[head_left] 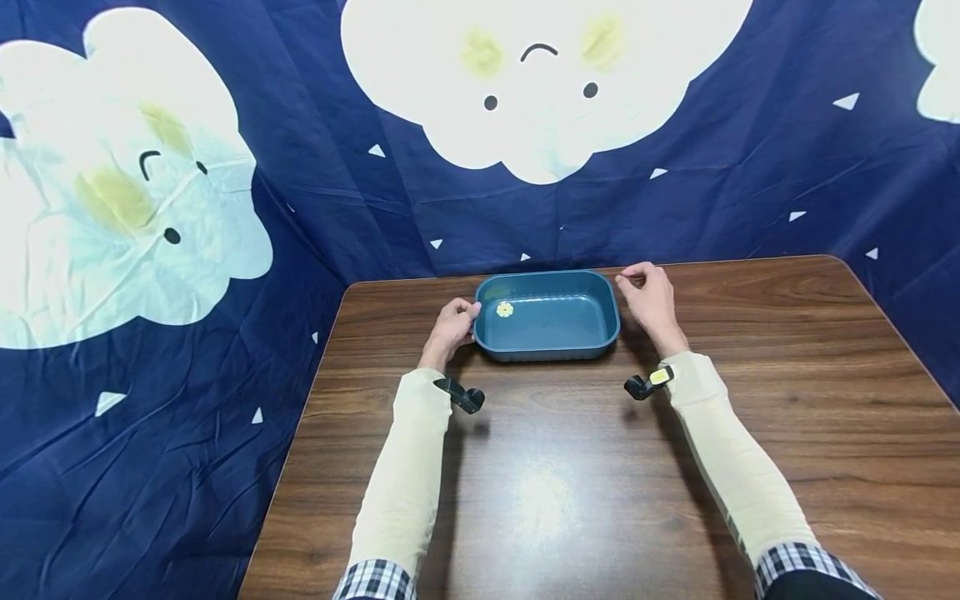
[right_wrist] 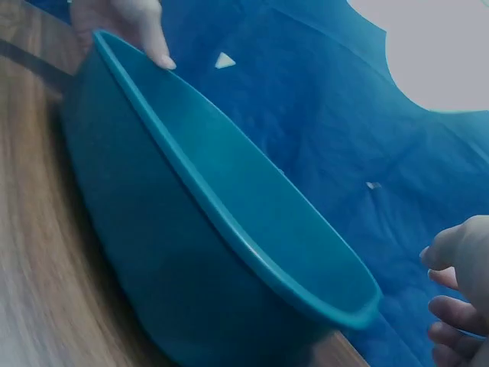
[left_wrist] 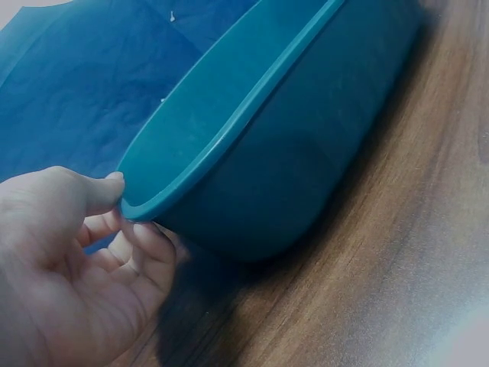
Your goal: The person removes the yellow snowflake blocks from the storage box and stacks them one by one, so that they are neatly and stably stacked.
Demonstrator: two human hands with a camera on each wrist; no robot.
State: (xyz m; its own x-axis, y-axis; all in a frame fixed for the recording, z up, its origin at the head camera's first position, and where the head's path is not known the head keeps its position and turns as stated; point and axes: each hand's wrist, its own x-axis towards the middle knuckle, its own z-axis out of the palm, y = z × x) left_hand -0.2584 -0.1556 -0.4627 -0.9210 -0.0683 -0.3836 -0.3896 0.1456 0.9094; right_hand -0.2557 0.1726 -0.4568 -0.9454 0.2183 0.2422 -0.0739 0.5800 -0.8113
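Note:
A teal plastic basin (head_left: 545, 347) with rounded corners stands near the back edge of the table. Its left end is pinched at the rim by my left hand (head_left: 454, 323), thumb on top and curled fingers beneath the lip, as the left wrist view shows of this hand (left_wrist: 99, 260). Off the basin's right end, my right hand (head_left: 651, 302) hangs with loosely bent fingers. In the right wrist view a gap separates that hand (right_wrist: 462, 294) from the rim, and nothing is in its fingers. A pale yellow flower-shaped piece (head_left: 505, 309) lies inside, at the basin's left.
The wooden table (head_left: 787, 400) ends at a blue cloth backdrop (head_left: 315, 200) with white clouds, which hangs behind and at the left. Small black cameras (head_left: 468, 400) are strapped to both wrists. Glare lies on the table's front middle.

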